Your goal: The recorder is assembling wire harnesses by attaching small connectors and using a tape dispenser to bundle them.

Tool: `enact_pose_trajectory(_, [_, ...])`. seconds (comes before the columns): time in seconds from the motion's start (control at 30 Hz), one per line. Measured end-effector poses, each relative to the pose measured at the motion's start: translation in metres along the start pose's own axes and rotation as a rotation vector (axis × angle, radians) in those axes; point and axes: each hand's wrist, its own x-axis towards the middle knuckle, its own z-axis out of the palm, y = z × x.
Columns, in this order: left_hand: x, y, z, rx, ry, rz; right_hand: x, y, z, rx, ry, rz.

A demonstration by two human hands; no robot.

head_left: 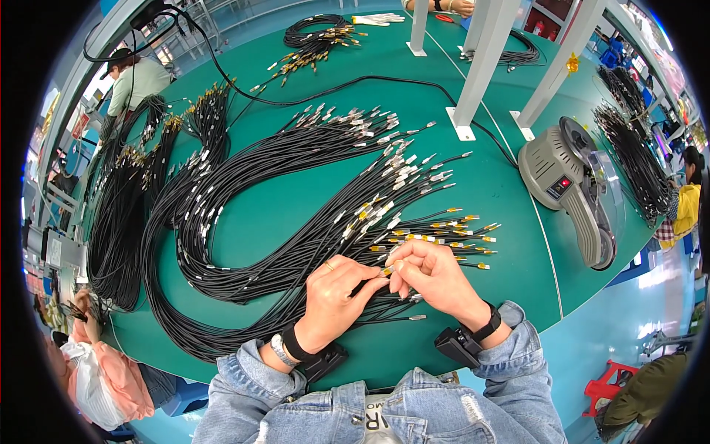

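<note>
Leftmost on the green bench (481, 318), I see a thick sheaf of black cables (117, 222), then a larger curved bundle (248, 278). I have the left hand (333, 300) pinching a yellow-tagged cable end (387, 271) near other tagged tips; the right hand (438, 278) pinches there too. Farther right stands a grey machine (549, 169).

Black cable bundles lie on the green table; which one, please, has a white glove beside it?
The coiled bundle farthest back, left of the posts; only it has the white glove alongside.
</note>
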Motion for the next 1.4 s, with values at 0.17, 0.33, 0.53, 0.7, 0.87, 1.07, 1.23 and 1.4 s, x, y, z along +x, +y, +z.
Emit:
enact_pose_trajectory(0.17, [-0.001, -0.001, 0.002, 0.027, 0.019, 0.035, 0.000, -0.001, 0.000, -0.016, -0.004, 0.005])
enact_pose_trajectory(0.33, [0.001, -0.001, 0.004, 0.050, 0.028, 0.067, 0.000, 0.000, -0.001, -0.028, -0.031, 0.005])
enact_pose_trajectory(0.53, [0.002, 0.001, 0.004, 0.070, 0.039, 0.081, -0.001, -0.001, 0.000, -0.055, -0.037, -0.015])
enact_pose_trajectory(0.7, [0.003, 0.002, 0.005, 0.088, 0.037, 0.093, -0.003, -0.002, 0.001, -0.077, -0.053, -0.006])
enact_pose_trajectory(0.87, [0.005, 0.002, 0.005, 0.108, 0.053, 0.127, -0.002, -0.003, 0.000, -0.077, -0.056, 0.033])
enact_pose_trajectory(1.07, [0.007, 0.003, 0.006, 0.165, 0.047, 0.151, 0.000, -0.004, -0.001, -0.011, -0.005, 0.052])
enact_pose_trajectory(1.23, [0.007, 0.004, 0.007, 0.173, 0.050, 0.144, 0.004, 0.010, -0.006, -0.081, 0.060, -0.028])
enact_pose_trajectory(1.4, [0.008, 0.005, 0.008, 0.185, 0.028, 0.154, 0.003, 0.009, -0.008, -0.108, 0.059, -0.019])
